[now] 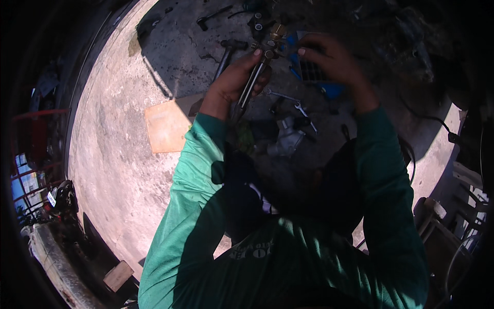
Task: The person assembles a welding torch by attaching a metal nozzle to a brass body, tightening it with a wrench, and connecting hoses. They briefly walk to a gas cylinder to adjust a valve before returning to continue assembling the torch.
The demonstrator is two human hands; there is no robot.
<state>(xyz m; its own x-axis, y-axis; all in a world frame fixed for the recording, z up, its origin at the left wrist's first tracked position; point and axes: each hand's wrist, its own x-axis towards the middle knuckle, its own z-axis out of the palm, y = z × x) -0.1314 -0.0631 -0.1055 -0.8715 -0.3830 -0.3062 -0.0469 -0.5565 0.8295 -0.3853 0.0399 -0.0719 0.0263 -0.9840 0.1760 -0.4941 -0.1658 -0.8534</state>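
My left hand [237, 77] is wrapped round a long metal tool with two slim parallel tubes [252, 83]. The tool is tilted, its upper end toward the far side, where a brass-coloured fitting [278, 32] and hex nuts show. My right hand [332, 57] is just right of those nuts, thumb and fingers bent toward each other. Something dark seems to lie between them, too shadowed to name. Below the hands, a combination wrench [305, 114] and a grey cast metal part [287, 137] lie on the concrete floor.
A hammer [225, 59] lies left of the tool, near a brown cardboard sheet [167, 126]. A blue tray [314, 71] sits beneath my right hand. Sockets [258, 23] and a dark handle tool [212, 19] are farther off. A wooden block [118, 276] stands at lower left.
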